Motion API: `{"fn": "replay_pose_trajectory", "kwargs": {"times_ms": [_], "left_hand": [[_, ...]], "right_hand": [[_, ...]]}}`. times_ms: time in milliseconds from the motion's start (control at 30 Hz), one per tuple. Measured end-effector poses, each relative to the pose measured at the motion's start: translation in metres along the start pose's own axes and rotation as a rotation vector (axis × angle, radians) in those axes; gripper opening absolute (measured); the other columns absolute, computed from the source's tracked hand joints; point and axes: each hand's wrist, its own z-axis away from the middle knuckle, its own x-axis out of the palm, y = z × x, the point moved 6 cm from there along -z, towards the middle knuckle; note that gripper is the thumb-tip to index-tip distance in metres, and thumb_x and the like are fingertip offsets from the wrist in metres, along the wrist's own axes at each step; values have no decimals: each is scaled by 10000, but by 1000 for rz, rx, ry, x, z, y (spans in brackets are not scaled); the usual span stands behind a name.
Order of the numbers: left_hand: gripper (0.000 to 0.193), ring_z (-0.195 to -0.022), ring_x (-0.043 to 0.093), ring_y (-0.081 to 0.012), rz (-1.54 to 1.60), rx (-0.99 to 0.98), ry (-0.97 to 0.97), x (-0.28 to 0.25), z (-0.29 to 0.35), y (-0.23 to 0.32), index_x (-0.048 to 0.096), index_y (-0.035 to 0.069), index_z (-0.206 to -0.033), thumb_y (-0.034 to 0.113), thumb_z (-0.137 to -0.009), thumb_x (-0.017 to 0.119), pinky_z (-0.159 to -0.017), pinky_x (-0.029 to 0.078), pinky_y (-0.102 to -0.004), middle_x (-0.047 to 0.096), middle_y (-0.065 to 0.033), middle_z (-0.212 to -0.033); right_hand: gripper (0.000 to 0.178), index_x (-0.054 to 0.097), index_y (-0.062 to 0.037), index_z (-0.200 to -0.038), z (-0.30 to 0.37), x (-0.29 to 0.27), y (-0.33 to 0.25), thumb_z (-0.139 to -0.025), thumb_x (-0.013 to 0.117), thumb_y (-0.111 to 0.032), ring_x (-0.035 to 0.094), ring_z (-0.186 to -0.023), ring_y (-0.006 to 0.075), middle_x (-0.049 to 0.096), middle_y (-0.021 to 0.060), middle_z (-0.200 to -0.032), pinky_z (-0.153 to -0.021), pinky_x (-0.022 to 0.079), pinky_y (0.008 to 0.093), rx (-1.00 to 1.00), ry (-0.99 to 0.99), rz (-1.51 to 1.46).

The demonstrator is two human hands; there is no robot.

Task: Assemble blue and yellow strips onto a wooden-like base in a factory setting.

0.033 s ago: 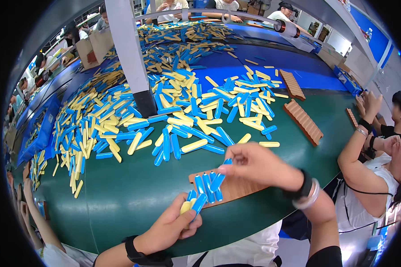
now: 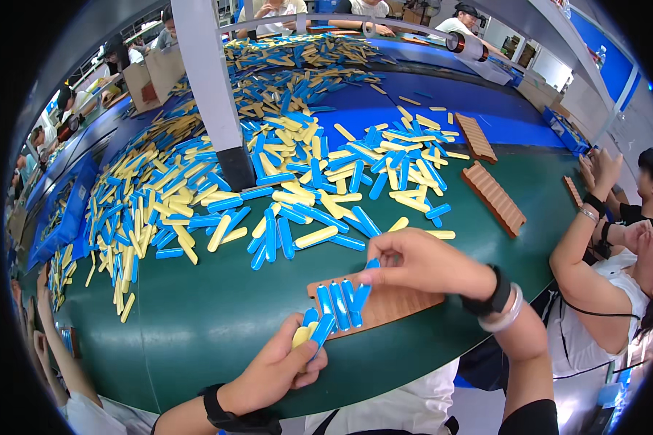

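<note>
A brown grooved tray [image 2: 399, 308] lies on the green table in front of me. Several blue strips [image 2: 337, 304] with rounded ends sit side by side in the grooves at its left end. My right hand [image 2: 422, 267] is above the tray, thumb and fingers pinching one blue strip [image 2: 363, 293], whose lower end slants against the row. At the tray's near left corner, my left hand [image 2: 286, 359] is closed around a few strips, blue and yellow [image 2: 301, 336]. Its fingers partly hide them.
A big loose heap of blue and yellow strips [image 2: 290, 196] spreads beyond the tray. Grooved trays [image 2: 493, 197] lie at the right. A white post [image 2: 207, 87] rises from the heap. A blue bin [image 2: 65, 210] stands at left. Co-workers sit around, one close at right [image 2: 595, 290].
My right hand has shifted slightly right, and the pinched blue strip now stands steeper, its lower end closer to the row. The left hand has hardly moved.
</note>
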Motion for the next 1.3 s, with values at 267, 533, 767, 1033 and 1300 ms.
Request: {"fn": "replay_pose_trajectory", "kwargs": {"times_ms": [267,533,767,1033,1300], "left_hand": [[237,-553,381,-67,-99,50,3,3,-1,8,305,75,-1166,163,-973,411,-478,304,-191,487,-52,-749],[285,-548,390,-62,-24,100,15,3,-5,10,301,28,-1184,184,-977,421,-502,332,-187,534,-85,-777],[281,-521,378,-55,78,32,-193,0,-1,15,315,57,-1197,213,-983,409,-464,295,-180,514,-65,-721],[186,-465,357,-65,51,63,19,-1,-2,0,351,75,-1122,205,-988,352,-435,274,-191,544,-110,-778],[172,-466,357,-53,-38,51,-39,13,-1,1,320,83,-1135,171,-991,351,-467,329,-173,608,-201,-963]], "right_hand": [[332,584,-68,-823,-18,9,-7,-745,722,-360,439,-698,177,443,41,-684,-624,360,303,-216,-195,455],[289,619,-31,-885,-8,12,-32,-909,560,-313,519,-703,88,610,15,-768,-629,409,248,-194,-94,112],[258,584,6,-1023,28,63,-39,-788,689,-7,602,-884,107,639,61,-884,-754,496,230,-31,-243,-497],[229,672,-53,-936,81,18,-59,-711,703,-28,648,-769,230,660,54,-832,-666,493,320,-585,372,558],[460,557,-99,-1212,85,41,-15,-774,667,-189,490,-837,234,494,65,-877,-748,385,347,-244,195,882]]}}
